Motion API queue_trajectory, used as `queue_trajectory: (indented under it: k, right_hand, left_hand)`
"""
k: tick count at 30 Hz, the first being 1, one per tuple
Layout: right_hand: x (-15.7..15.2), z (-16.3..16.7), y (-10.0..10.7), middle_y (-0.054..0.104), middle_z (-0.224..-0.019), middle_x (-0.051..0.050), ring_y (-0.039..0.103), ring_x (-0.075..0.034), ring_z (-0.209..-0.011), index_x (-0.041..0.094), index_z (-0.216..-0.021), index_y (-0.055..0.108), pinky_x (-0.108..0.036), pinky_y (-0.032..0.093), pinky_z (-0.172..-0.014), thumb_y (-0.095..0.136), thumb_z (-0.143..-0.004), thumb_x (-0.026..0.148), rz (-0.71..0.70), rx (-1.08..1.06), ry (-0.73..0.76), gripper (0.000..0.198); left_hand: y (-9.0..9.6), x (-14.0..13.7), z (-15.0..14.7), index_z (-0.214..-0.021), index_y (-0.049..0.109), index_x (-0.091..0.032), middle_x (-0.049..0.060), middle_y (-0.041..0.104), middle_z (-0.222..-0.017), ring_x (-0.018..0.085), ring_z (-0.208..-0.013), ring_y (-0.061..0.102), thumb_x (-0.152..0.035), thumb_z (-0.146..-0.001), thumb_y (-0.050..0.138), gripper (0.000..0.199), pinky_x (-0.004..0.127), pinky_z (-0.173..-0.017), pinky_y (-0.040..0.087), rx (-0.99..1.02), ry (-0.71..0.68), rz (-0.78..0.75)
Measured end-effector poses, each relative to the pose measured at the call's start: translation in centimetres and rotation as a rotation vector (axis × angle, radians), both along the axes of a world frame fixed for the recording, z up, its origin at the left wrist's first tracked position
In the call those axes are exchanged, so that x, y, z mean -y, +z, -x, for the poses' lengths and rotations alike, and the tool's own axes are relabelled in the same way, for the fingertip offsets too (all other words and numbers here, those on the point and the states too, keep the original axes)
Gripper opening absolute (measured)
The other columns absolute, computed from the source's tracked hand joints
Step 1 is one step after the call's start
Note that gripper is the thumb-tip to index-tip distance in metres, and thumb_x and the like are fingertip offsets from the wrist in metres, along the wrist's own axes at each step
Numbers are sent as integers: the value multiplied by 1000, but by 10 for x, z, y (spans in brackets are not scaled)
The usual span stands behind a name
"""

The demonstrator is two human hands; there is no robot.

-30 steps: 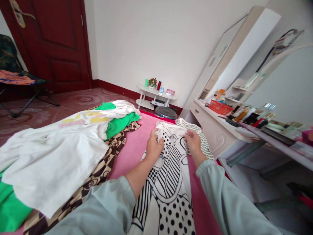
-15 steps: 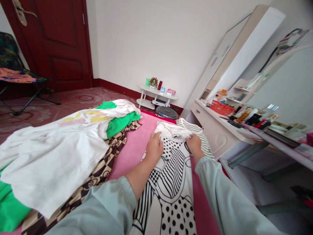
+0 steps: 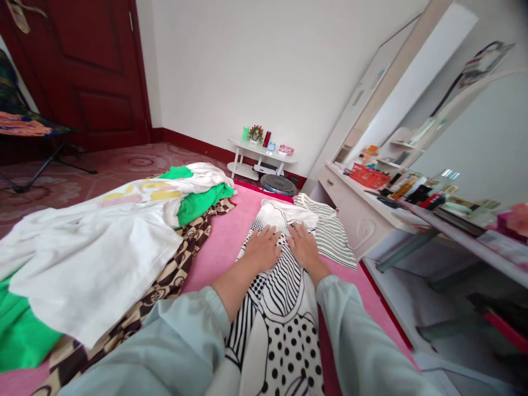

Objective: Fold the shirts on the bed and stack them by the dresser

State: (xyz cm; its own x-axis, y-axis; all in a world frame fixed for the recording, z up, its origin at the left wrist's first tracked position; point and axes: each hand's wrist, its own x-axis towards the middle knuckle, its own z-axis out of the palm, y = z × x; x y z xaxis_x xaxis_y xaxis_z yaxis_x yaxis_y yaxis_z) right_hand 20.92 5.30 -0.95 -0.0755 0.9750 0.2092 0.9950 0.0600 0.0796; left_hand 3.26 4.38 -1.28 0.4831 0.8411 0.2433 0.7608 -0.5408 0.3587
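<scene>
Dotted garment (image 3: 281, 300) runs lengthwise toward the wall (image 3: 247, 66) under flat, spread left hand (image 3: 264, 250) and right hand (image 3: 303, 246).

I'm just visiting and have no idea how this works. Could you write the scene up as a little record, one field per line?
Hands: left hand and right hand, palms down, fingers spread
Under the hands: black-and-white garment with dots and stripes
Surface: pink cover
To the right: striped garment
To the left: white garment, green cloth and brown-and-beige patterned cloth
Background: dark red door, small white table
On the dresser: red basket
</scene>
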Motion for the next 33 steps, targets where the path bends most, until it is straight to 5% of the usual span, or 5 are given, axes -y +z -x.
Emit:
queue_trajectory:
  k: [5, 11, 22, 29, 33]
  right_hand:
    - [17, 4, 0, 10, -157, -1, 6, -28, -144, 29, -148, 22, -56, 15, -111, 21, -96, 50, 40, -110, -50, 56]
    - [73, 7, 5, 4, -158, -3, -2, -26, -144, 26, -150, 14, -51, 14, -113, 19, -94, 56, 142, -219, 3, 64]
    - [195, 16, 17, 13, -156, -3, 6, -23, -144, 28, -148, 23, -51, 11, -115, 25, -95, 53, 205, -288, 218, 58]
    - [298, 1, 47, 26, -153, 0, 24, -19, -140, 33, -145, 29, -44, 20, -116, 36, -95, 26, 280, -408, 539, 51]
    - [332, 9, 69, 23, -154, -1, 23, -22, -141, 35, -147, 24, -43, 19, -116, 49, -91, 33, 448, -381, 675, 61]
  left_hand:
    - [0, -5, 7, -147, 27, -25, 6, 20, -155, 27, -142, 15, -53, -94, 25, 60, 52, -113, 13, -49, -82, 43]
    - [1, 16, 31, -150, 14, -20, 13, 5, -157, 29, -143, 7, -58, -92, 29, 70, 46, -114, 13, -36, -122, 69]
    - [9, 116, 130, -143, 36, -21, 11, 21, -154, 25, -142, 15, -43, -96, 35, 52, 46, -115, 12, -15, -318, 71]
    - [39, 178, 205, -137, 43, -37, -1, 31, -151, 22, -138, 30, -19, -89, 50, 52, 40, -113, 25, 98, -536, 238]
    - [59, 209, 217, -132, 47, -44, -2, 29, -152, 28, -139, 26, -21, -74, 70, 67, 50, -113, 21, 49, -613, 327]
